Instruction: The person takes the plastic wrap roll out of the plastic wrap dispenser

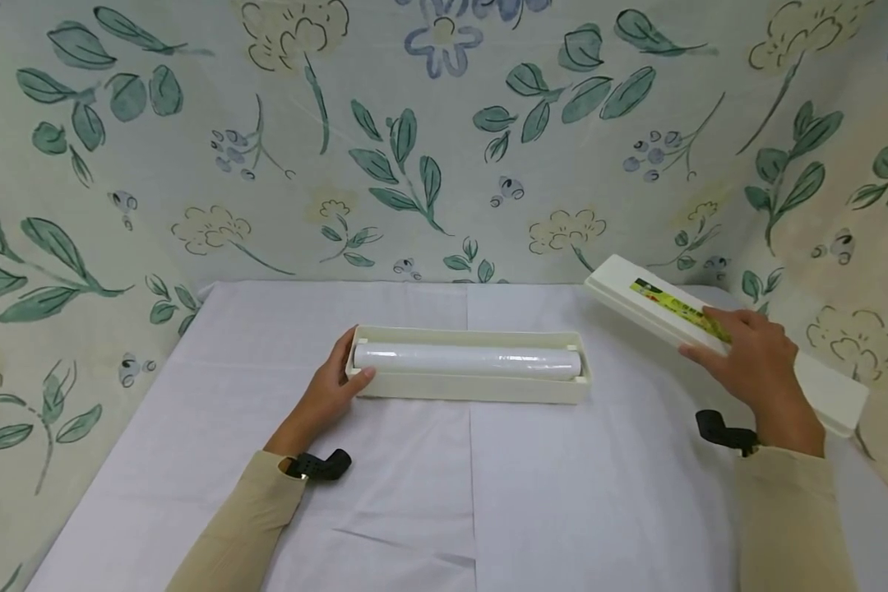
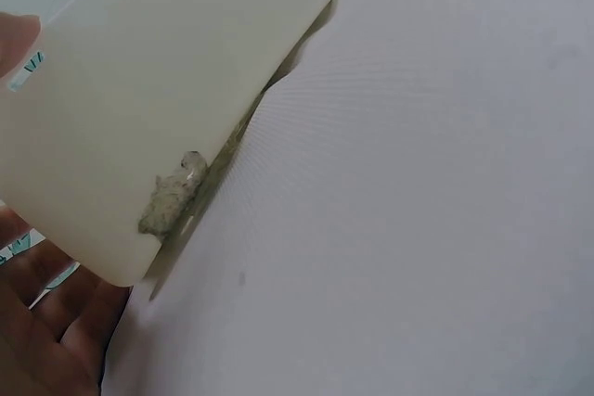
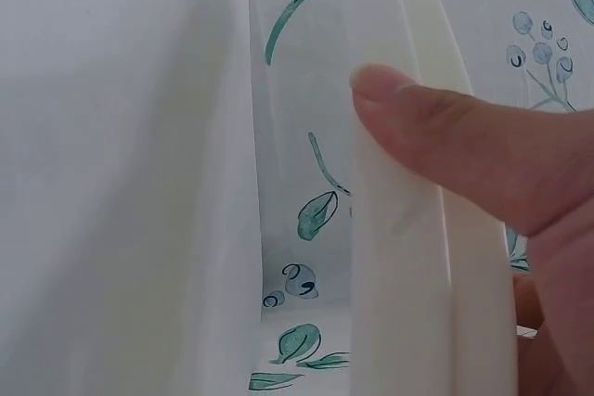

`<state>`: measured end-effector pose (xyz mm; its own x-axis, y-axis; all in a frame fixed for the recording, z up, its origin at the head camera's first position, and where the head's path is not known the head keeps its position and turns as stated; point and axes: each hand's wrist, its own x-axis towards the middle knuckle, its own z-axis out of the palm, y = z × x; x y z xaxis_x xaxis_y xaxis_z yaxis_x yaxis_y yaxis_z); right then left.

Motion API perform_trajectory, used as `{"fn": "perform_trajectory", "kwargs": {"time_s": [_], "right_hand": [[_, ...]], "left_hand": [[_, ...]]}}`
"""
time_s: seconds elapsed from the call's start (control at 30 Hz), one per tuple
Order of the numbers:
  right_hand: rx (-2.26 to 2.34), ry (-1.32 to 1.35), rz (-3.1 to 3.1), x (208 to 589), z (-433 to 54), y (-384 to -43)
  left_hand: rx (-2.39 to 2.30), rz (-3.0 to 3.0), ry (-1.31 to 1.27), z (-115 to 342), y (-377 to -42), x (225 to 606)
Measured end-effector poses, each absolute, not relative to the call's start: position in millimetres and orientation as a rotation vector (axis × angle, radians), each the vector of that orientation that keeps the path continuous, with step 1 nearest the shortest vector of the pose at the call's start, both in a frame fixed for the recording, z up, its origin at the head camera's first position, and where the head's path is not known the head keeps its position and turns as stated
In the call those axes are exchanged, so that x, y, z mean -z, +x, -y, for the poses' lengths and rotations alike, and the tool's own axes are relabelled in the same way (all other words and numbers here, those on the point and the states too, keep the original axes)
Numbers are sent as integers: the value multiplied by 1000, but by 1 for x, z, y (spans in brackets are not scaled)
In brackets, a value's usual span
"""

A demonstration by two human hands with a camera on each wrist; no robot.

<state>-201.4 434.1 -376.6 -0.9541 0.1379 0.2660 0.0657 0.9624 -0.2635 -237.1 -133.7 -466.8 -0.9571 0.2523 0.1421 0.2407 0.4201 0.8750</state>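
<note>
See floral fabric across the upper half of the head view and down both sides. Below, reaching to the bottom edge, see a white cloth with a seam near the centre. Right of centre, find a long white lid, slanting down toward the right edge; cannot tell whether touching the cloth. Mid-frame, find an off-white box lying lengthwise on the cloth, well apart from the lid. At lower right, a beige right sleeve; at lower left, a beige left sleeve. Inside the box, along its length, a shiny white roll. At right, the right hand, clamped on the lid, thumb along the near edge. Left of centre, the left hand, gripping the box's left end, thumb at the front wall. On the lid's top, partly under the right hand, a yellow-green label. At each wrist, a black mount. Lower left of the left wrist view, on the box, a rough greyish patch.
</note>
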Motion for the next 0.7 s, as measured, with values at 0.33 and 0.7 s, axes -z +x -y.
{"fn": "perform_trajectory", "kwargs": {"time_s": [0.33, 0.7], "right_hand": [[-387, -135, 2825, 383, -441, -201], [-368, -227, 2859, 388, -449, -202]], "left_hand": [[-1641, -2627, 464, 134, -237, 467], [-1659, -2614, 501, 135, -238, 468]]}}
